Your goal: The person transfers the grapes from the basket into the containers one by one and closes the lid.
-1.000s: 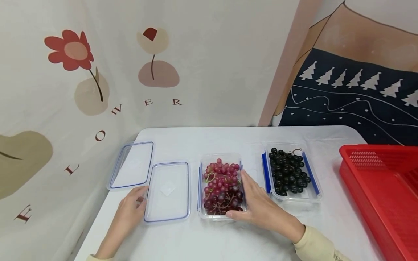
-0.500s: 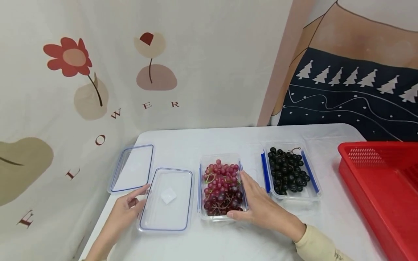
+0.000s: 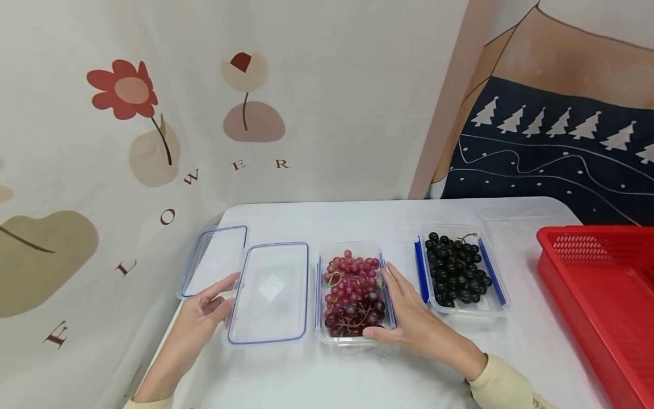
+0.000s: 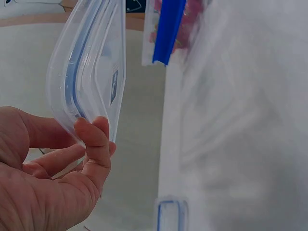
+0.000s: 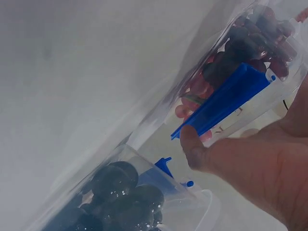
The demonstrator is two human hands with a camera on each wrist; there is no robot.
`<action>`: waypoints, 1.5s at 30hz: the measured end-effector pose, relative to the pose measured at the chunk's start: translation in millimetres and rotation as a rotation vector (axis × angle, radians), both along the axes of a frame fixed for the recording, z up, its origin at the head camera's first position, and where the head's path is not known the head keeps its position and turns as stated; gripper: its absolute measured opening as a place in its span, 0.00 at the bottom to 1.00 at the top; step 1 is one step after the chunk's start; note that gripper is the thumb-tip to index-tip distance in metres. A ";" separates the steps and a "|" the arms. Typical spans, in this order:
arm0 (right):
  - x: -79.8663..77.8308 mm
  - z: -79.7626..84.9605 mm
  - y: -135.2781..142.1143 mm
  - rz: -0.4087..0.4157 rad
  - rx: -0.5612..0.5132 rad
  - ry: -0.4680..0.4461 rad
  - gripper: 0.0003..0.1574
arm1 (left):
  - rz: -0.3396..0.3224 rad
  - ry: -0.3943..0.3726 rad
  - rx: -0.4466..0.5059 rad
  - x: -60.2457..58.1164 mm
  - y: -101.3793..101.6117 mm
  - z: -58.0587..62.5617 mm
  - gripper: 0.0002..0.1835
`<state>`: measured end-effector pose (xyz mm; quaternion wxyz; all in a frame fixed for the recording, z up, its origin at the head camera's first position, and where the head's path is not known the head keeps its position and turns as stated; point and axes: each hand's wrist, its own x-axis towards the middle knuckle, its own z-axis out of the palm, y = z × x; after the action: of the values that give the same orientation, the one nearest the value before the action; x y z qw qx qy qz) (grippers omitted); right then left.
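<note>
My left hand (image 3: 196,321) pinches the left edge of a clear lid (image 3: 271,284) with a blue seal. In the left wrist view the lid (image 4: 103,62) stands edge-on between thumb and fingers, raised off the table. To its right, on the tabletop, sits a clear plastic container (image 3: 339,342) of red and dark grapes (image 3: 352,289). My right hand (image 3: 411,315) holds that container's right side, with the thumb over the front corner and fingers along the side. In the right wrist view, a fingertip touches its blue side clip (image 5: 226,101).
A second container (image 3: 475,311) holds black grapes (image 3: 457,272) at the right, its blue clips folded out. Another clear lid (image 3: 217,255) lies at the table's left edge. A red plastic basket (image 3: 592,318) stands far right. Patterned cloth (image 3: 332,113) hangs behind the white table.
The lid in my left hand has tilted, then shifted right and away from me, nearer the red grape container. My right hand has stayed on that container.
</note>
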<state>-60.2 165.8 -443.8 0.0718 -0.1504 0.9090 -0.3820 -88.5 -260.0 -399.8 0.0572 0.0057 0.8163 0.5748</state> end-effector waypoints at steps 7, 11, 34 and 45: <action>-1.0 4.1 -0.8 -0.087 -0.040 0.027 0.70 | -0.012 0.010 0.041 -9.0 25.7 16.3 0.28; -5.0 7.3 -1.5 -0.121 -0.081 0.120 0.57 | -0.011 0.019 0.037 -14.5 39.9 20.4 0.28; -26.8 17.4 -14.7 -0.120 -0.282 0.337 0.32 | -0.092 0.030 0.172 -27.5 106.0 15.3 0.29; -24.5 13.7 -13.7 -0.142 -0.272 0.356 0.27 | -0.134 0.040 0.169 -27.6 124.3 5.3 0.28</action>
<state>-84.8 152.1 -430.1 -0.1374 -0.1593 0.8559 -0.4725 -116.1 -135.7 -394.4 0.0784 0.0768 0.7638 0.6361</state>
